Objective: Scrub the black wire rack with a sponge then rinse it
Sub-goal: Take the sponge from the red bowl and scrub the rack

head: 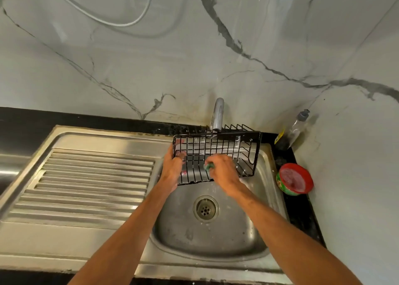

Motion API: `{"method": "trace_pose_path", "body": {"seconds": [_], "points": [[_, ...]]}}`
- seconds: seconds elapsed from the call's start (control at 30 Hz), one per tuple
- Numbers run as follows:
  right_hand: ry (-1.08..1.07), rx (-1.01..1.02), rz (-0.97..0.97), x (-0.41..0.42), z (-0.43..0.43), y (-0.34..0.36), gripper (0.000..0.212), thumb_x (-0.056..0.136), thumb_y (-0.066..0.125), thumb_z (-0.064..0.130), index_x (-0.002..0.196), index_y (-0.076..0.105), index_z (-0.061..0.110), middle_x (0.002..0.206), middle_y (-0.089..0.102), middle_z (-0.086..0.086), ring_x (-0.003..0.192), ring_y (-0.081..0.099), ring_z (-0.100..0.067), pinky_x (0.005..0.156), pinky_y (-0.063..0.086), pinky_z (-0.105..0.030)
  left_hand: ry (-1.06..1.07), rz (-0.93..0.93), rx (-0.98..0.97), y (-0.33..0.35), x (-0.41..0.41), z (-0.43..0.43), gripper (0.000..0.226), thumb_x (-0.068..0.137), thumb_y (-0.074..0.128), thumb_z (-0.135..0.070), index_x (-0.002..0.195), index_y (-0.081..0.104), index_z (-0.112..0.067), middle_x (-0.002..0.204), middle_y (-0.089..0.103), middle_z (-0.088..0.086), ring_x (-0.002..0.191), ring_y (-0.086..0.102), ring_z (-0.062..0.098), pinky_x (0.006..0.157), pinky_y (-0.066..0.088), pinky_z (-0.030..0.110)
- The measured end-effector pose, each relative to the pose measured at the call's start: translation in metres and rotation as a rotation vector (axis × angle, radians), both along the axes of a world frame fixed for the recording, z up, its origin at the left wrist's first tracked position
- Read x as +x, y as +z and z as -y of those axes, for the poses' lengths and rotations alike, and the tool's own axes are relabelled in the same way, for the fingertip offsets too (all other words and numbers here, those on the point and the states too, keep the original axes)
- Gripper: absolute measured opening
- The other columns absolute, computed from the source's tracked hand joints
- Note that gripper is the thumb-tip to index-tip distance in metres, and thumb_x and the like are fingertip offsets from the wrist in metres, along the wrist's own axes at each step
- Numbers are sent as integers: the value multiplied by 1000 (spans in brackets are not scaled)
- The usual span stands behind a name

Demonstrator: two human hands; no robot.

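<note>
Currently the black wire rack (218, 153) sits over the sink (207, 237), long axis left-right, straight ahead of both hands. Left hand (172, 168) grips its left end, fingers through the wires. Right hand (222, 170) pinches the green sponge (209, 166) against the near bars mid-rack. Faucet (217, 116) just beyond, touching distance; tub (294, 179) and bottle (296, 127) right, clear.

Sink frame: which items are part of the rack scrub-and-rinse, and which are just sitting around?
In use:
- black wire rack, held over the sink
- green sponge in the right hand
- left hand gripping the rack's left end
- tap, for the rinse

Lying about:
- clear bottle in the corner
- red-and-green tub on the counter
- drainboard
</note>
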State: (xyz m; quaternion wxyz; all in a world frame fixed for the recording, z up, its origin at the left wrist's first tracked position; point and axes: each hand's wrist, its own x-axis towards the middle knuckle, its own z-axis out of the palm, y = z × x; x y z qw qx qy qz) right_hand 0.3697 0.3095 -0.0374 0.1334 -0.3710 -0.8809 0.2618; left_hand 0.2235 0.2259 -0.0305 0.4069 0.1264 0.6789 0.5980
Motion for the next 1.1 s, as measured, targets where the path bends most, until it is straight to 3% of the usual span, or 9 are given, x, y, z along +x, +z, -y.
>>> {"method": "trace_pose_path", "body": {"seconds": [0.1,0.23,0.37,0.43,0.53,0.7,0.8,0.9,1.1], "points": [[115,-184,47,7,-11,10,17,81,76,5,94,76,15,99,74,2,87,64,-3,84,53,-21,-28,-44,9,-3,-1,-3,52,104,51,-10,150,43,-31,151,49,6,136,48,31,110,41,62],[-74,-135,-60,-5,-16,9,15,84,73,4,92,73,16,98,67,8,83,58,5,78,53,-14,-34,12,5,3,4,-2,53,104,50,-11,153,39,-28,154,45,5,137,47,29,112,40,57],[188,-174,89,-9,0,3,21,82,71,-4,91,75,15,93,66,7,91,62,-8,84,55,-29,-60,-22,30,3,4,-2,46,107,46,-19,152,40,-28,151,50,7,136,48,28,112,40,57],[158,-293,58,-6,-14,8,18,82,72,-3,91,76,12,89,67,8,85,66,-7,78,55,-26,-70,0,24,1,3,0,48,107,46,-21,153,38,-29,151,49,8,135,49,30,109,43,59],[20,-209,-59,-19,-12,4,16,82,75,4,95,75,12,97,67,3,91,64,-11,85,56,-34,-62,61,36,6,8,1,45,108,44,-23,152,39,-30,145,53,7,114,59,22,88,54,43],[234,-249,99,-23,6,6,27,81,69,-10,94,77,12,92,66,8,85,63,-4,81,55,-25,-74,81,62,3,10,0,44,107,44,-32,151,43,-29,150,52,6,137,50,26,109,44,57],[111,-272,32,-25,-9,8,22,81,71,-5,95,76,12,92,70,2,87,66,-13,83,58,-36,-75,109,49,5,15,-1,41,107,44,-33,148,46,-29,141,58,7,125,60,27,95,54,54],[110,-220,19,-36,7,-1,20,80,75,4,95,75,18,96,73,2,90,68,-15,80,58,-43,-60,122,60,6,19,-6,39,107,46,-33,145,51,-30,140,61,8,125,60,27,104,50,56],[219,-242,53,-3,6,6,26,82,69,-8,95,76,13,99,67,7,97,61,-5,90,54,-30,-45,89,87,-1,16,-3,39,108,42,-31,147,49,-29,142,58,-6,130,55,18,111,44,50]]}}
